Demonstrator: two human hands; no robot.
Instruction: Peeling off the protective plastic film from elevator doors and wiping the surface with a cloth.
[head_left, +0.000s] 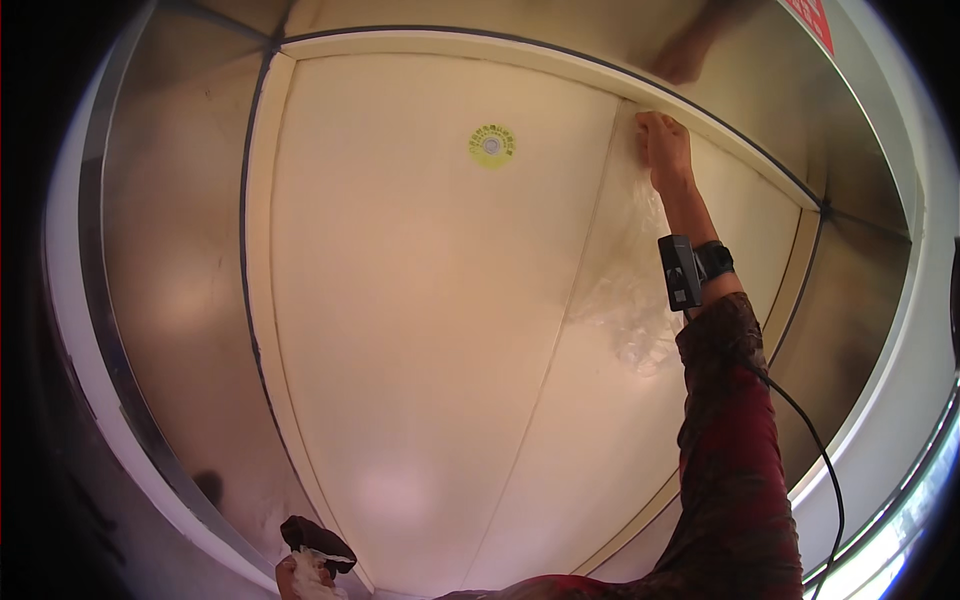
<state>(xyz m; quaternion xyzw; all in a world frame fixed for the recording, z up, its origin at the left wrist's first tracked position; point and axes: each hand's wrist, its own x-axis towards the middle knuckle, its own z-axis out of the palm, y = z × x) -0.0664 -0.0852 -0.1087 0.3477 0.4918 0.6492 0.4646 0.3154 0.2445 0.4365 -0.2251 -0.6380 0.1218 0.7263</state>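
Note:
My right hand (666, 150) is closed in a fist near the upper rim of a cream-coloured panel. Clear plastic film (646, 330) trails down from that fist across the panel's right part, crumpled and shiny. At the lower left, my left hand (285, 576) holds a wad of whitish, crumpled plastic film (307, 574). Beside the wad is a dark object (315, 538); whether it is held or worn cannot be told. The cream panel (420, 285) has a straight seam and a round yellow-green sticker (492, 147) bearing writing around a small grey disc.
A raised cream frame (259, 225) with a dark outer seam borders the panel. Shiny brushed-metal walls (176, 262) surround it. A red label (814, 22) with writing is at the top right. A black box (679, 274) is strapped to my right wrist, its cable (825, 450) hanging down.

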